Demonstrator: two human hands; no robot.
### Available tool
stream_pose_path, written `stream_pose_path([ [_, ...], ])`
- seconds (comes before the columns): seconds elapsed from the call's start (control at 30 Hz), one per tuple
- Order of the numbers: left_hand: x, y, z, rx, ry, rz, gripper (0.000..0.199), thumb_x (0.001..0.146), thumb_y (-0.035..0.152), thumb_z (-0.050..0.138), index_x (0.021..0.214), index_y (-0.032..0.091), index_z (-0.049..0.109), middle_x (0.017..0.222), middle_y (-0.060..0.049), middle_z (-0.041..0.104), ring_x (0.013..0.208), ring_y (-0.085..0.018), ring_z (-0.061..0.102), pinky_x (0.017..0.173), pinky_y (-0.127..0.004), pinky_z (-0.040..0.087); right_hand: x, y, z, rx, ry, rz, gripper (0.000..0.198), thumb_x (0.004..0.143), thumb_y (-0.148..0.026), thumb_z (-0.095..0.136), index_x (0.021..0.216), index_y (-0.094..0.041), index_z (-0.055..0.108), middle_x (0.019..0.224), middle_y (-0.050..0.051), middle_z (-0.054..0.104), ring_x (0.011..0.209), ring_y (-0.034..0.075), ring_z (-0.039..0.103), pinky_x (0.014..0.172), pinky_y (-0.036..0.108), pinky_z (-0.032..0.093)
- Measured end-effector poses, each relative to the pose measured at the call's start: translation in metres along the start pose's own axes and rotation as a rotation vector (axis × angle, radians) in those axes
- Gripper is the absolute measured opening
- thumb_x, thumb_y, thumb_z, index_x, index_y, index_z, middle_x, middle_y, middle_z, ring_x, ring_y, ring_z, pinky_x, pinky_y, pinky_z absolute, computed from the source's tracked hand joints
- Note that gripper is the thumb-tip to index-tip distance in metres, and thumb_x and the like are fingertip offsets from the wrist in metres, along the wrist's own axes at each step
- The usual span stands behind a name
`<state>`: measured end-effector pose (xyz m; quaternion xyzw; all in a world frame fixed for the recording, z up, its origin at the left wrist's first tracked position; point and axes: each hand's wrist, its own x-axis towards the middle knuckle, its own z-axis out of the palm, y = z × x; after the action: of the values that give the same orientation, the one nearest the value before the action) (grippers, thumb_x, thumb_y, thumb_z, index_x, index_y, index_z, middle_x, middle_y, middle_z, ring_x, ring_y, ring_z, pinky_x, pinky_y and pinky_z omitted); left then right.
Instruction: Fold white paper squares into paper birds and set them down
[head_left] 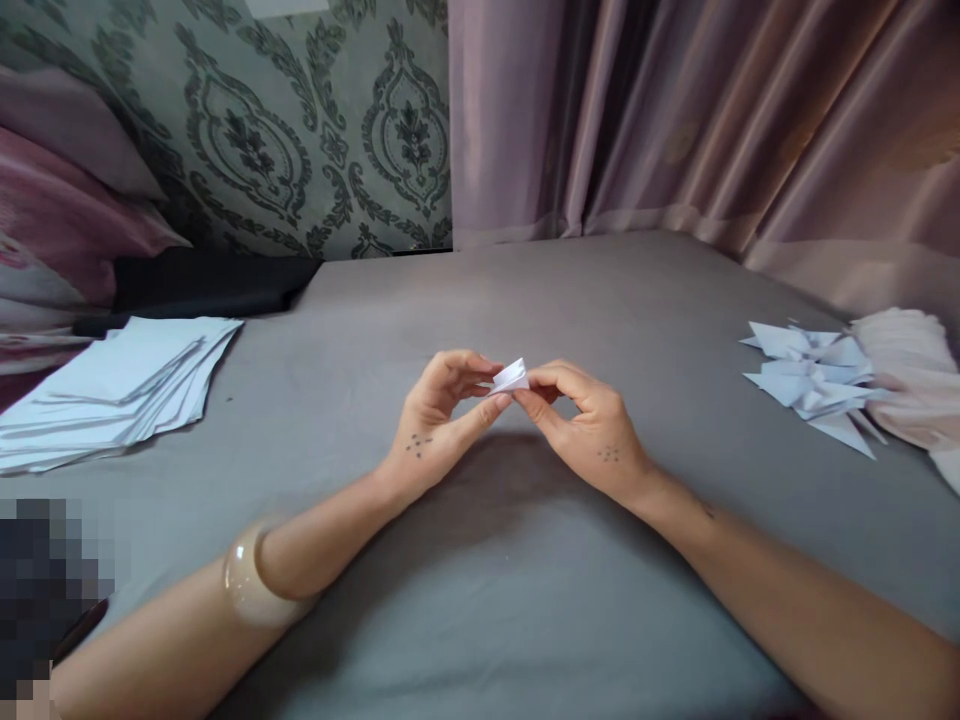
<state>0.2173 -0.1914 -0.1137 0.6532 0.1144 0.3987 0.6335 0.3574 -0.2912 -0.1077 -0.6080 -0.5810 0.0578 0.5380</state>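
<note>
A small folded piece of white paper (pixel 511 377) is held up between both hands over the middle of the grey sheet. My left hand (pixel 442 410) pinches its left side between thumb and fingers. On the right side, my right hand (pixel 581 415) grips the paper's edge with thumb and forefinger. The fingertips of the two hands nearly meet at the paper. Part of its lower edge is hidden behind the thumbs.
A loose stack of white paper sheets (pixel 112 390) lies at the left, before a black cloth (pixel 217 280). Several pointed folded paper shapes (pixel 814 375) lie at the right beside a pale cloth (pixel 911 370). Curtains (pixel 517 120) hang behind the grey sheet (pixel 480 580).
</note>
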Motion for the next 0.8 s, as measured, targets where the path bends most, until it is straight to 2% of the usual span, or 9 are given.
stream_pose_path([
  [0.1,-0.0008,-0.0005,-0.0019,0.109,-0.028,0.063,0.014,0.082,0.02,0.07,0.094,0.02,0.063,0.101,-0.004,0.063,0.102,-0.018,0.06,0.095,-0.033,0.047,-0.0004,0.0007,-0.0003,-0.045,-0.008,-0.049,0.01,0.09,-0.032,0.058,0.089,-0.024,0.064,0.085,0.002,0.066,0.077,0.015,0.062,0.072,0.031,0.052],
  [0.27,-0.0009,0.0003,-0.0034,0.172,-0.05,0.111,0.012,0.083,0.022,0.069,0.094,0.02,0.067,0.105,-0.007,0.062,0.103,-0.019,0.059,0.094,-0.034,0.049,-0.0021,0.0002,-0.0001,-0.085,-0.024,-0.105,0.008,0.091,-0.03,0.058,0.091,-0.024,0.063,0.086,0.003,0.067,0.077,0.015,0.062,0.072,0.031,0.052],
  [0.37,-0.0002,0.0012,-0.0032,0.167,-0.036,0.119,0.008,0.082,0.021,0.071,0.089,0.019,0.069,0.101,-0.006,0.063,0.098,-0.018,0.06,0.093,-0.033,0.049,-0.0033,-0.0012,0.0007,-0.106,-0.024,-0.101,0.007,0.091,-0.031,0.059,0.093,-0.025,0.062,0.086,0.002,0.067,0.076,0.015,0.062,0.073,0.031,0.052],
  [0.5,0.0014,-0.0007,-0.0034,0.043,-0.003,0.008,0.005,0.08,0.022,0.073,0.083,0.019,0.071,0.096,-0.004,0.066,0.095,-0.017,0.061,0.089,-0.032,0.05,-0.0037,-0.0037,0.001,-0.117,0.068,-0.09,0.01,0.089,-0.028,0.062,0.097,-0.026,0.058,0.088,0.001,0.065,0.08,0.015,0.062,0.077,0.032,0.052],
  [0.63,0.0023,-0.0042,-0.004,-0.071,0.001,-0.079,0.006,0.078,0.02,0.075,0.084,0.019,0.073,0.096,-0.003,0.068,0.094,-0.016,0.061,0.085,-0.029,0.051,-0.0026,-0.0057,-0.0004,-0.133,0.088,-0.163,0.008,0.088,-0.022,0.061,0.095,-0.025,0.058,0.093,0.003,0.061,0.086,0.016,0.059,0.077,0.033,0.052],
  [0.8,0.0025,-0.0038,-0.0036,-0.075,-0.025,-0.096,0.008,0.076,0.021,0.076,0.081,0.017,0.073,0.094,-0.003,0.067,0.082,-0.013,0.061,0.063,-0.022,0.054,-0.002,-0.0089,0.0013,-0.038,0.066,-0.134,0.008,0.087,-0.021,0.063,0.093,-0.023,0.059,0.084,0.0,0.061,0.076,0.012,0.058,0.072,0.029,0.051],
])
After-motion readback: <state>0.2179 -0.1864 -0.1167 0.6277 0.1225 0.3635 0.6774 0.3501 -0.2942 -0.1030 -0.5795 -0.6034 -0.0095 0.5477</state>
